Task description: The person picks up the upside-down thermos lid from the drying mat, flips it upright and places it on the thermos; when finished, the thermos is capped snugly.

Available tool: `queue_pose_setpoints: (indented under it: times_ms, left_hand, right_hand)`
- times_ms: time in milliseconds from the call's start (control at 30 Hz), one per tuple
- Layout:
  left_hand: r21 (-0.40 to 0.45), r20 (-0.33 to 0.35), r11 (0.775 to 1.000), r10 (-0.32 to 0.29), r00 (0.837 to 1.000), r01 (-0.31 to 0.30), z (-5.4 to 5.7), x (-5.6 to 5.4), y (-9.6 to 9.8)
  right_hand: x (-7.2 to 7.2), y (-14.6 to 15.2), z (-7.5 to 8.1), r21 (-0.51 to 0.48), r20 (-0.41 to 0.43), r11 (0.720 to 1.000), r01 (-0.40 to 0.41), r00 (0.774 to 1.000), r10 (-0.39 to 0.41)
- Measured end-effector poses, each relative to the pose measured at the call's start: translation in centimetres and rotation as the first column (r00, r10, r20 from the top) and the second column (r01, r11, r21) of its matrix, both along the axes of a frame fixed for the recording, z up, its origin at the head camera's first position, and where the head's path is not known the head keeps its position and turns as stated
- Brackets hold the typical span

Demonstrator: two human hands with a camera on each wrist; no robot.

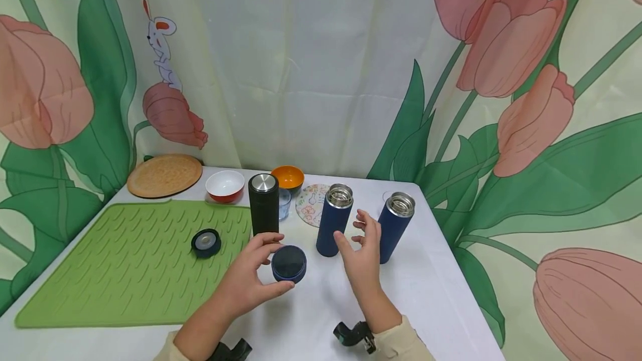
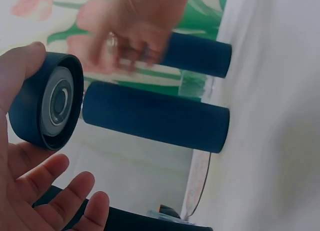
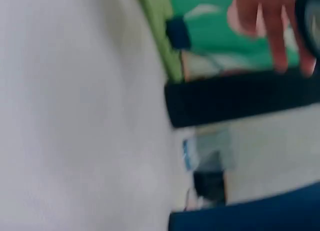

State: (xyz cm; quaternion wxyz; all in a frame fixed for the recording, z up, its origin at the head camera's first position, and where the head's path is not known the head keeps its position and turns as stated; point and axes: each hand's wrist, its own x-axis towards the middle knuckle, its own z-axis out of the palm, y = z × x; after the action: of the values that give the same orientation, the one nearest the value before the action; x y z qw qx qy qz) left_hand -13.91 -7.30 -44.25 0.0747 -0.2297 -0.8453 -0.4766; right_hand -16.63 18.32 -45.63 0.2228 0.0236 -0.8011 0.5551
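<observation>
My left hand [image 1: 244, 280] pinches a dark blue bottle lid [image 1: 288, 264] between thumb and fingers, above the table. In the left wrist view the lid's underside [image 2: 60, 102] shows a pale inner ring. My right hand [image 1: 365, 263] holds nothing, its fingers spread and slightly bent between two dark blue bottles. One blue bottle [image 1: 331, 230] stands just left of it, the other [image 1: 393, 235] close at its right; both have bare steel mouths. A black bottle [image 1: 264, 205] with a steel-topped lid stands beyond my left hand.
On the green mat [image 1: 125, 266] at the left lies another dark lid [image 1: 206, 243]. Along the back are a round wooden board [image 1: 164, 176], a red-and-white bowl [image 1: 225, 185], an orange bowl [image 1: 288, 176], a clear cup [image 1: 284, 205] and a patterned round coaster [image 1: 309, 205].
</observation>
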Motion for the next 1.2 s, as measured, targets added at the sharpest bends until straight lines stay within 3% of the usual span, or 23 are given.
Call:
queue_pose_setpoints:
  times_ms: [67,133,200,300,500,700,867,1033,1200]
  left_hand:
    - [-0.015,0.006,1.0,0.004,1.0,-0.004,-0.1,0.1,0.1]
    - [-0.038,0.008,0.999,0.003,1.0,-0.003,-0.3,0.2,0.2]
    - [-0.06,0.012,0.998,-0.002,1.0,0.002,-0.5,0.3,0.3]
    - [-0.083,0.023,0.997,-0.006,1.0,0.008,-1.0,0.3,0.3]
    - [-0.086,0.016,0.996,0.003,1.0,-0.002,-1.4,0.3,0.6]
    - [-0.041,0.0,0.998,0.04,0.999,-0.04,0.0,-0.5,2.5]
    - [0.101,-0.036,0.993,0.073,0.997,-0.069,2.6,-2.9,5.6]
    - [0.236,0.052,0.965,0.108,0.993,-0.117,5.1,-6.3,9.1]
    - [0.208,0.121,0.968,0.114,0.986,-0.138,6.1,-9.0,11.2]
  right_hand:
    - [-1.6,0.5,-0.5,0.024,0.157,0.999,0.04,0.987,-0.044]
    - [-3.0,1.0,-1.2,0.075,0.305,0.997,0.01,0.952,-0.032]
    - [-3.8,1.3,-1.8,0.104,0.386,0.994,-0.011,0.922,-0.03]
    - [-4.6,1.6,-2.6,0.099,0.404,0.995,0.011,0.913,-0.051]
    - [-5.2,1.2,-3.4,0.046,0.37,0.998,0.032,0.928,-0.047]
    - [-5.5,0.8,-3.2,0.09,0.375,0.995,0.043,0.924,-0.074]
    - [-6.0,1.0,-2.7,0.18,0.363,0.983,0.03,0.927,-0.095]
    - [-5.7,1.3,-2.6,0.223,0.384,0.975,0.018,0.918,-0.104]
    - [-5.4,1.6,-2.7,0.253,0.371,0.967,0.01,0.923,-0.106]
